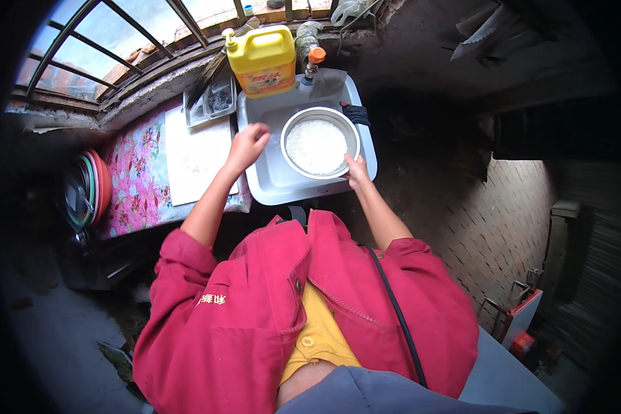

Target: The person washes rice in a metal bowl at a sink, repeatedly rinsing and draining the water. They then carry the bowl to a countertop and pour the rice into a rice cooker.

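My right hand (357, 171) grips the near right rim of a round metal pot (285, 150), its thumb inside the edge. White rice (316, 146) fills much of the pot, which is over the white sink basin (267, 181). To the left, my left hand (251, 143) hovers above the basin's left rim with fingers curled. It looks free of any object, though its fingertips are blurred. Behind the pot stands a tap with an orange handle (316, 55).
A yellow detergent jug (263, 62) stands on the sink's back left corner. A dark cloth (356, 113) hangs over the right rim. Left are a white board (196, 165), a clear plastic tray (220, 101) with a scouring pad, a flowered tablecloth (137, 171) and stacked basins (101, 181).
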The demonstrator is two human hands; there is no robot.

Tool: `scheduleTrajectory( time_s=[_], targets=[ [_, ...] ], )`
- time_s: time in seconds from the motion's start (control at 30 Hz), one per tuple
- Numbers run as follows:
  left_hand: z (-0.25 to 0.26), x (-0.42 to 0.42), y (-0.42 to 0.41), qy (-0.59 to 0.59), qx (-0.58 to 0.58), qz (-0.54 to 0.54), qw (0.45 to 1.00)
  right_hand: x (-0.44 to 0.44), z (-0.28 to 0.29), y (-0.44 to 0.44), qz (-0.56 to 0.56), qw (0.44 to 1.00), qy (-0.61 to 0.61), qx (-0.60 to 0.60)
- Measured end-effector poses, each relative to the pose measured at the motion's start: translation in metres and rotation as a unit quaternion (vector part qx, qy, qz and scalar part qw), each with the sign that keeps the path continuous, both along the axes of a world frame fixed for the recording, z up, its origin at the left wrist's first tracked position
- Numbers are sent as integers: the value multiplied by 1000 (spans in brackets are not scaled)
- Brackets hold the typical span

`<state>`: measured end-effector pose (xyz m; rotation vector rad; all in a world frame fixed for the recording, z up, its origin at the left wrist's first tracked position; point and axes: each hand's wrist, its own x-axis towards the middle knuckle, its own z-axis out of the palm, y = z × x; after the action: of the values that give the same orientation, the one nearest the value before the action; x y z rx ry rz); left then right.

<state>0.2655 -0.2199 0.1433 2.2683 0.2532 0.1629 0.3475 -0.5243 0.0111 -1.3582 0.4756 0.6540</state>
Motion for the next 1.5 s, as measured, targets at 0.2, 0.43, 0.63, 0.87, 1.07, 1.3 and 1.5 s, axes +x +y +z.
scheduleTrajectory(
  time_s=[0.2, 0.43, 0.63, 0.87, 1.07, 1.3, 1.5],
  targets=[
    [34, 161, -35, -80, 150, -32, 985, 13, -35, 24, -11, 998, 26, 52],
    [16, 246, -41, -38, 379, -89, 921, 52, -41, 45, 9, 999, -18, 39],
    [38, 256, -62, 57, 379, -68, 921, 66, -36, 45, 16, 998, 0, 56],
    [48, 261, -65, 96, 353, -36, 930, 73, -51, 50, 16, 997, -31, 64],
    [46, 257, -55, 82, 310, 2, 947, 74, -36, 51, 35, 997, 7, 62],
    [-32, 156, -1, -55, 33, 209, 976, 78, -34, 49, 66, 995, 5, 75],
    [-102, 72, 7, 336, -288, 323, 837, 88, -37, 43, 125, 990, 9, 61]
  ],
)
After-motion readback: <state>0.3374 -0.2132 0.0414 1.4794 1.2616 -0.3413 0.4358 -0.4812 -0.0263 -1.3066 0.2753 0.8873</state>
